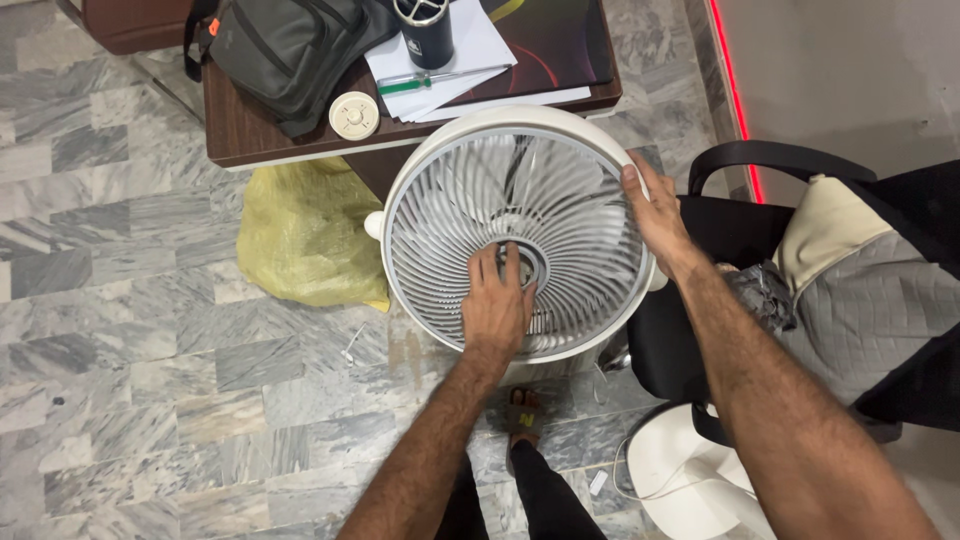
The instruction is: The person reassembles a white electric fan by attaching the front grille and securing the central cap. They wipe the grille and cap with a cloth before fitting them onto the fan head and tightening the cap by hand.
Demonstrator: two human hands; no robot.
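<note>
Over the marble floor (150, 330), beside the brown table (240, 135), I see the white fan head (560, 200) tilted face-up toward the camera. Left hand (497, 305) lies flat on the grille, fingers (490, 268) close together and extended, touching the central hub (528, 262), which sits just ahead of the fingertips. Right hand (655, 215) grips the rim on the right side, fingers curled over the edge. Left hand is nearer the hub. Yellow bag (300, 240) lies behind, to the left.
</note>
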